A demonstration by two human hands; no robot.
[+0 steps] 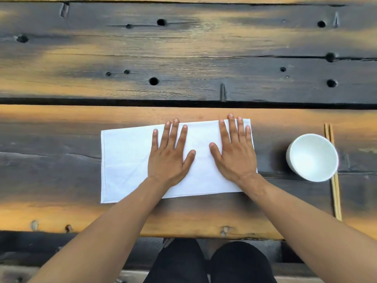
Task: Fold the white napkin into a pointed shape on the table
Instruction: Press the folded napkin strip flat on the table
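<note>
The napkin (130, 160) lies as a flat rectangle on the counter (183, 217). Left hand (170, 158) and right hand (234, 154) press it, fingers straight, no grip. It looks light and limp; pinch the corners.

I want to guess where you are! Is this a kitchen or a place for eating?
Most likely a place for eating, perhaps a rustic restaurant. A white bowl stands beside wooden chopsticks on a rough plank table, and both hands press a white napkin flat.
</note>
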